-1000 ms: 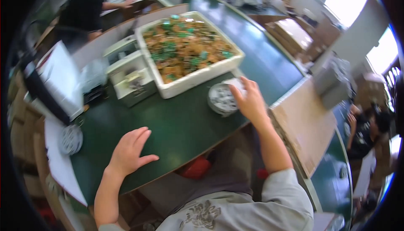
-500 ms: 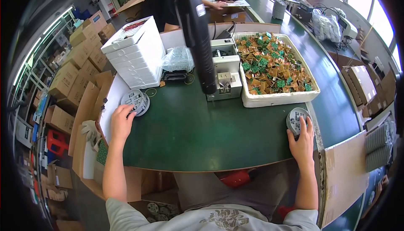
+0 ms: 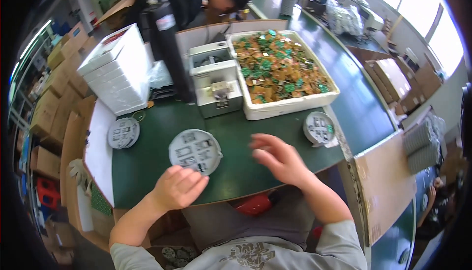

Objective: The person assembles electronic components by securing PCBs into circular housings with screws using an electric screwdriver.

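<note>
My left hand point(image 3: 181, 189) has its fingers curled against the near rim of a round grey plastic housing point(image 3: 195, 151) with cut-outs in its face. This housing is over the green table, close to the front edge. To its right, my right hand point(image 3: 279, 158) is raised with thumb and fingers apart and nothing in it, slightly blurred. A stack of similar round housings point(image 3: 123, 133) rests at the table's left side. Another round housing point(image 3: 319, 128), with a small green piece on it, sits at the right side.
A white foam tray point(image 3: 295, 108) full of small brown and green circuit boards stands behind. Beside it are a grey bench machine point(image 3: 216, 90) and a hanging black electric screwdriver point(image 3: 169, 56). White foam boxes point(image 3: 115, 71) are stacked at left. A co-worker point(image 3: 184, 0) bends over beyond.
My left hand has come from the left stack to the front middle with a round housing. My right hand has let go of the right housing and moved inward. The view has shifted right.
</note>
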`<action>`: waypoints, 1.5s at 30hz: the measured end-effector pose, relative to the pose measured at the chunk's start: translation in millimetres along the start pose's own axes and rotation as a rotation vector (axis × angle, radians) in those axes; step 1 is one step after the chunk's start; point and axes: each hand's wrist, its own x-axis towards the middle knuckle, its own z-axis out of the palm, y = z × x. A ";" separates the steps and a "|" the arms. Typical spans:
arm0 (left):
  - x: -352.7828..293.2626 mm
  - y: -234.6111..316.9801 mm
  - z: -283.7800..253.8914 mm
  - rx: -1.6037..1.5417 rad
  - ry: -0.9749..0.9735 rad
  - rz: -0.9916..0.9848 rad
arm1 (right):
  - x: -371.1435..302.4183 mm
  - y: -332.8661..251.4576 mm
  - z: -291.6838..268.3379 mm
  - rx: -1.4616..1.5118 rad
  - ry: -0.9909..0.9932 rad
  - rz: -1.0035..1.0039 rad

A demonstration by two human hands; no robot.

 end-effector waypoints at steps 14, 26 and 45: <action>36.4 -51.8 57.2 -0.290 -0.064 0.044 | 96.9 15.0 10.4 -0.209 -0.376 0.117; 15.4 -31.6 65.6 -1.466 -0.114 -0.906 | 90.9 35.0 12.2 0.099 -0.172 0.254; 10.9 -47.4 68.0 -1.125 -0.206 -0.945 | 168.7 -26.1 -76.2 -1.045 -0.218 0.025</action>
